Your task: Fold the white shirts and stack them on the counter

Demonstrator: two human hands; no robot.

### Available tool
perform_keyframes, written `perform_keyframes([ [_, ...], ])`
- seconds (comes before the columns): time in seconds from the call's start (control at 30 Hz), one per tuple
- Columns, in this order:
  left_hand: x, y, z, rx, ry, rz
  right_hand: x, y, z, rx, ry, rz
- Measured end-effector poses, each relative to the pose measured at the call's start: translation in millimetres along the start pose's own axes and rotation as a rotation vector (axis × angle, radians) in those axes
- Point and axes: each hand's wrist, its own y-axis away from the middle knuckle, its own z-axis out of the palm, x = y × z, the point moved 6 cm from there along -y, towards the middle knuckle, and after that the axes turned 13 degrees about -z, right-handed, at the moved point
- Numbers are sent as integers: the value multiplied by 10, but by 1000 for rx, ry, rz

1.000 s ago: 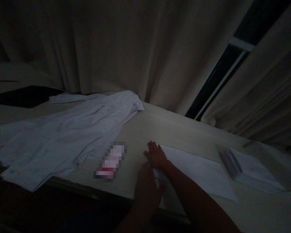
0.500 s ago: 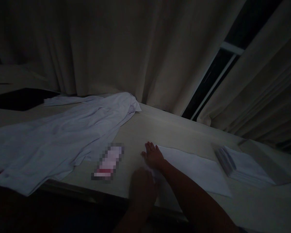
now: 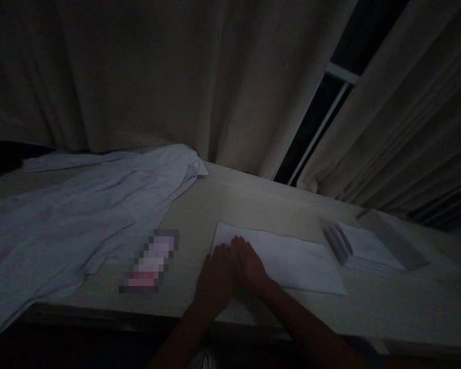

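A flat, folded white cloth point(image 3: 299, 261) lies lengthwise on the light table. At its left end rests my left hand point(image 3: 215, 277), palm down with its fingers stretched forward. Close beside it, my right hand point(image 3: 251, 266) presses on the same end, its fingers extended and tilted a little toward the left one. Neither hand grips anything. What lies under the palms is hidden, and the light is dim.
To the left a white long-sleeved shirt point(image 3: 100, 205) spreads over the table point(image 3: 253, 192). A pixelated pink-and-white item point(image 3: 149, 261) lies between shirt and hands. On the right sits a stack of folded white cloths point(image 3: 369, 251). Curtains point(image 3: 157, 77) hang behind.
My left hand, blurred and curled near the table's front edge before, now lies flat on the cloth's left end. That end looks smoother. The view has shifted right.
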Motion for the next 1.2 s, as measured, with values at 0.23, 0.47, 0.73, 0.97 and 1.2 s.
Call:
perform_keyframes([
  [0.23, -141, 12, 164, -13, -96, 8, -469, 486, 493, -48, 36, 60],
  [0.47, -78, -5, -9, 59, -108, -19, -103, 1187, 261, 1, 108, 85],
  [0.73, -144, -85, -45, 78, -164, -6, 788, 2348, -252, -23, 337, 354],
  [0.97, -177, -151, -64, 99, -225, 27, 1190, 2930, -400, 42, 418, 497],
  [1.2, 652, 25, 57, 151, -157, 295, 1169, 2908, -442, 215, 334, 489],
])
